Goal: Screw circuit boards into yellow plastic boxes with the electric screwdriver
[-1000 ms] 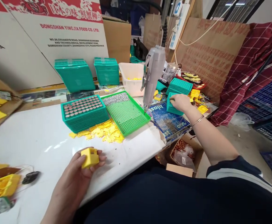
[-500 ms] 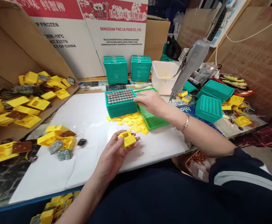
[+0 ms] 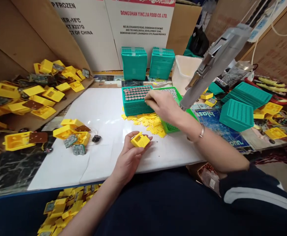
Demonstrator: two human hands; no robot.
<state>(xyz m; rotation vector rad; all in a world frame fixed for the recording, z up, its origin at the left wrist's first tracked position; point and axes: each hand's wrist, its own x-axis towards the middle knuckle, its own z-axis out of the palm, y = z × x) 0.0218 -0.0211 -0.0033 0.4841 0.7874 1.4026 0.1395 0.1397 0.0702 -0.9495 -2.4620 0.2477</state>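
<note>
My left hand is closed around a small yellow plastic casing with a cut-out and a patch of tiny holes, held above the white table surface. My right hand reaches over the right edge of a stack of teal trays. Its thumb and fingers are pinched together; whatever sits between them is hidden. Rows of round, coin-like metal cells fill the top tray. Under my right wrist lies a green perforated basket with small silvery pieces at its far end. Flat yellow plastic pieces are scattered before the trays.
A grey electric screwdriver hangs above my right forearm. Opened yellow casings with circuit boards lie at left, beside a cardboard box of more. Teal tray stacks and a white bin stand behind; another teal stack is at right.
The view has tipped down and shifted. The yellow casing has turned in my left hand. My right hand remains at the right edge of the tray stack, its fingers pinched.
</note>
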